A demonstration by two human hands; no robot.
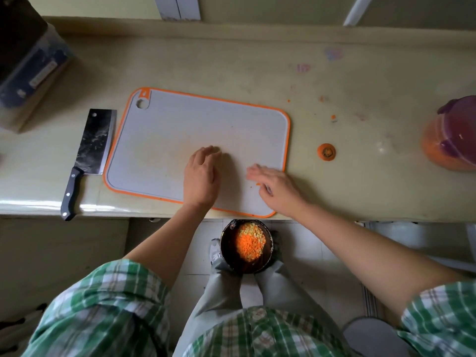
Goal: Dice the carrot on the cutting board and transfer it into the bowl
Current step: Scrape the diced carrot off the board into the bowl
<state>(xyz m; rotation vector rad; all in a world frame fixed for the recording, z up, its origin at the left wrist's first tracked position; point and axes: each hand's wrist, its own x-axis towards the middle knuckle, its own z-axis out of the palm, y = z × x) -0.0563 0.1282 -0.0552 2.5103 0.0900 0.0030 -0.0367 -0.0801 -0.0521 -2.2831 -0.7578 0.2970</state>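
Though mostly orange, carrot dice (pixel 250 242) seemingly pale-edged

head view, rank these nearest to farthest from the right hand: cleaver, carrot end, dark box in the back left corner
From the right hand:
1. carrot end, on the counter just right of the cutting board.
2. cleaver, flat on the counter left of the board.
3. dark box, back left corner, beyond the cleaver.
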